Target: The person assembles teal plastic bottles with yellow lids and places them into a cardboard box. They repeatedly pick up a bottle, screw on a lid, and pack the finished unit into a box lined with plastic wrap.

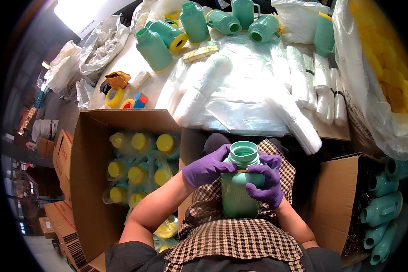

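Upright over my lap stands a green plastic flask (240,199) with an open, threaded neck and no cap on it. My left hand (207,167), in a purple glove, grips it at the left of the neck and shoulder. On the other side my right hand (268,180), gloved the same way, has its fingers bent around the shoulder. A thin brownish band or cord runs across the base of the neck between the fingers; its kind is too small to tell. Beneath the flask, a checked apron (231,235) covers my lap.
To the left, an open cardboard box (93,172) holds bagged flasks with yellow caps (140,141). On the table ahead lie clear plastic bags (245,99), green jugs (154,50) and a tape roll (114,96). Another box (333,199) and several green jugs (381,208) are at right.
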The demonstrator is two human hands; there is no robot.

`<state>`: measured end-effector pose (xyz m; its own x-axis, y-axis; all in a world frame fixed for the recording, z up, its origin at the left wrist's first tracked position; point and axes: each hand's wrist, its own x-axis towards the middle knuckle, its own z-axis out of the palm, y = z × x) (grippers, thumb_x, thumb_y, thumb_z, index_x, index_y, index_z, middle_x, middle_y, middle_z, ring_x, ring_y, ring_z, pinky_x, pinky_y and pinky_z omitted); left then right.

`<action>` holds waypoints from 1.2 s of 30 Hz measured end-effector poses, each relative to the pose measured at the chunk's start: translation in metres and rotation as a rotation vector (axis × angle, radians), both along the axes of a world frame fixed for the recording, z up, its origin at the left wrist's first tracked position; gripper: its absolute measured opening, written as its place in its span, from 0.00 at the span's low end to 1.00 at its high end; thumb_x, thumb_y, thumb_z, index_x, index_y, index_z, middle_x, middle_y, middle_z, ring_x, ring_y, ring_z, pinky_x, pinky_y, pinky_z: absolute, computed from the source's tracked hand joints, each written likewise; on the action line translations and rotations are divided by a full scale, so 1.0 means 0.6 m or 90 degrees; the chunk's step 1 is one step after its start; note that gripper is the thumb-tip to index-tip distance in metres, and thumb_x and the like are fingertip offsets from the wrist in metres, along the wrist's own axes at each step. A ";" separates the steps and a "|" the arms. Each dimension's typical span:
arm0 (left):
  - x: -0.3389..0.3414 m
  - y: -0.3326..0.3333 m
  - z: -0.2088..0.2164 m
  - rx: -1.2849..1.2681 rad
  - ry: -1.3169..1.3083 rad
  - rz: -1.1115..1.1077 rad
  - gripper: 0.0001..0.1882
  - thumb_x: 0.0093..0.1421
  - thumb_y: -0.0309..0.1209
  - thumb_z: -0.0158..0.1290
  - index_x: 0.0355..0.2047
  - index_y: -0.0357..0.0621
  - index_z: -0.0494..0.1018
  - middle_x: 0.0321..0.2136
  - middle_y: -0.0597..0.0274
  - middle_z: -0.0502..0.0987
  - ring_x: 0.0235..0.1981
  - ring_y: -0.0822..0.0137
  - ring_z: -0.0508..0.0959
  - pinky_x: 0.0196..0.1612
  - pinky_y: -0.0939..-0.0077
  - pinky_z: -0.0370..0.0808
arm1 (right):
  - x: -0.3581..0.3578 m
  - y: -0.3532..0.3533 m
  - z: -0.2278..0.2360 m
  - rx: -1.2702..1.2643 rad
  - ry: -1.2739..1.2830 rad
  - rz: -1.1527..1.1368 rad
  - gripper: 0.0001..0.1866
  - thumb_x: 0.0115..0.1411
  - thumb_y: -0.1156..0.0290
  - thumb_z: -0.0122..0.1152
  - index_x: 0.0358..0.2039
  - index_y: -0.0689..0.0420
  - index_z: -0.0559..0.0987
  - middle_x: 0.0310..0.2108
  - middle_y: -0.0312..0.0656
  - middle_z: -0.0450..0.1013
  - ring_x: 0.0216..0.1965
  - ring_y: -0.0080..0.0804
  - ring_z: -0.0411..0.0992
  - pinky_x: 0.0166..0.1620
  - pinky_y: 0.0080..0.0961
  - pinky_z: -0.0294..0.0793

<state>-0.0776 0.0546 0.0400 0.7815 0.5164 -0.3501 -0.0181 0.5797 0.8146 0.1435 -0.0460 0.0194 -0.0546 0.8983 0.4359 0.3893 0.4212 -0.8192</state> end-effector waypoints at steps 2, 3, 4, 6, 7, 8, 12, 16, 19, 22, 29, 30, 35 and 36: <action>-0.008 -0.003 0.014 0.010 0.018 -0.020 0.38 0.59 0.32 0.62 0.66 0.40 0.57 0.59 0.60 0.69 0.61 0.69 0.67 0.64 0.72 0.63 | -0.007 -0.004 0.006 0.007 0.007 0.007 0.25 0.39 0.63 0.76 0.41 0.48 0.82 0.48 0.45 0.67 0.56 0.44 0.63 0.61 0.40 0.62; -0.012 -0.006 0.017 0.017 0.027 -0.030 0.38 0.59 0.32 0.62 0.66 0.40 0.57 0.59 0.60 0.69 0.61 0.69 0.67 0.64 0.72 0.63 | -0.010 -0.004 0.008 0.012 0.010 0.012 0.25 0.38 0.63 0.76 0.40 0.48 0.82 0.48 0.45 0.67 0.56 0.44 0.64 0.61 0.39 0.63; -0.017 -0.010 0.017 0.023 0.031 -0.029 0.38 0.59 0.32 0.62 0.66 0.40 0.57 0.59 0.60 0.69 0.61 0.69 0.67 0.64 0.72 0.63 | -0.014 -0.006 0.004 0.019 0.012 0.008 0.24 0.38 0.63 0.76 0.40 0.48 0.82 0.48 0.45 0.67 0.55 0.44 0.64 0.61 0.39 0.63; -0.019 -0.013 0.017 0.041 0.034 -0.034 0.38 0.59 0.32 0.62 0.66 0.40 0.57 0.59 0.60 0.68 0.61 0.69 0.66 0.65 0.72 0.63 | -0.017 -0.007 0.000 0.035 0.013 -0.005 0.23 0.37 0.62 0.76 0.38 0.49 0.82 0.48 0.44 0.68 0.55 0.44 0.64 0.60 0.39 0.63; -0.020 -0.021 0.018 0.058 0.037 -0.016 0.38 0.59 0.32 0.61 0.67 0.40 0.57 0.60 0.60 0.68 0.61 0.70 0.67 0.65 0.72 0.63 | -0.018 -0.009 0.003 0.067 -0.026 -0.005 0.25 0.39 0.61 0.75 0.40 0.51 0.80 0.47 0.45 0.69 0.54 0.45 0.65 0.59 0.40 0.64; -0.014 -0.026 0.018 0.055 0.017 0.017 0.38 0.60 0.31 0.61 0.67 0.40 0.56 0.60 0.60 0.68 0.61 0.69 0.67 0.65 0.72 0.63 | -0.015 -0.009 0.006 0.081 -0.019 -0.012 0.26 0.40 0.60 0.75 0.41 0.51 0.80 0.47 0.45 0.69 0.54 0.45 0.66 0.59 0.41 0.64; -0.002 -0.039 0.044 0.045 -0.063 0.142 0.42 0.64 0.51 0.58 0.67 0.37 0.55 0.62 0.56 0.64 0.65 0.63 0.64 0.68 0.65 0.60 | -0.012 0.012 0.040 0.220 0.078 -0.006 0.28 0.54 0.52 0.71 0.48 0.55 0.73 0.45 0.47 0.69 0.52 0.48 0.68 0.59 0.50 0.67; -0.034 -0.005 0.125 0.087 -0.182 0.271 0.58 0.56 0.79 0.39 0.74 0.54 0.42 0.69 0.44 0.56 0.69 0.48 0.60 0.68 0.45 0.60 | -0.031 0.015 0.167 0.389 0.116 0.372 0.23 0.58 0.56 0.70 0.49 0.54 0.77 0.43 0.44 0.69 0.49 0.47 0.73 0.58 0.58 0.71; -0.077 0.009 0.105 0.075 -0.074 0.017 0.54 0.58 0.69 0.52 0.73 0.50 0.47 0.64 0.47 0.65 0.60 0.54 0.71 0.62 0.53 0.70 | -0.030 0.003 0.182 0.242 -0.012 0.532 0.17 0.57 0.66 0.69 0.46 0.55 0.80 0.40 0.43 0.71 0.44 0.45 0.75 0.56 0.44 0.77; -0.041 -0.048 0.112 0.262 0.246 -0.093 0.45 0.52 0.35 0.69 0.68 0.43 0.60 0.59 0.53 0.68 0.57 0.59 0.71 0.56 0.63 0.73 | 0.146 0.072 0.319 0.456 -0.268 0.220 0.08 0.58 0.70 0.66 0.38 0.52 0.81 0.35 0.36 0.73 0.39 0.35 0.77 0.53 0.42 0.80; -0.007 -0.110 0.160 0.778 0.331 0.062 0.25 0.56 0.31 0.62 0.54 0.39 0.73 0.50 0.48 0.77 0.51 0.52 0.78 0.58 0.61 0.73 | 0.728 0.278 0.407 -0.275 -0.540 -0.652 0.46 0.61 0.49 0.63 0.72 0.54 0.54 0.68 0.58 0.58 0.67 0.51 0.61 0.67 0.39 0.62; 0.004 -0.111 0.145 0.843 0.377 0.126 0.19 0.57 0.31 0.60 0.49 0.41 0.77 0.46 0.49 0.81 0.46 0.52 0.81 0.57 0.60 0.73 | 0.758 0.307 0.382 -0.335 -0.559 -0.637 0.46 0.62 0.47 0.60 0.73 0.54 0.53 0.69 0.57 0.57 0.68 0.52 0.60 0.68 0.40 0.61; -0.018 -0.066 0.095 0.533 0.408 0.221 0.33 0.51 0.16 0.42 0.60 0.37 0.69 0.52 0.44 0.79 0.55 0.61 0.80 0.58 0.69 0.74 | 0.751 0.466 0.256 -0.364 -0.415 -0.634 0.43 0.67 0.40 0.41 0.75 0.52 0.50 0.71 0.55 0.54 0.69 0.54 0.57 0.70 0.42 0.55; -0.035 -0.060 0.072 0.425 0.364 0.239 0.34 0.51 0.14 0.41 0.62 0.36 0.68 0.52 0.47 0.79 0.53 0.62 0.80 0.57 0.70 0.74 | 0.729 0.476 0.242 -0.408 -0.379 -0.635 0.42 0.68 0.39 0.37 0.74 0.52 0.51 0.71 0.54 0.55 0.69 0.54 0.57 0.70 0.43 0.55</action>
<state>-0.0988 0.0187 0.0834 0.3268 0.9296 -0.1702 0.3949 0.0293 0.9183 0.5809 0.2394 0.1643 0.7104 0.7010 0.0616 0.6705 -0.6476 -0.3620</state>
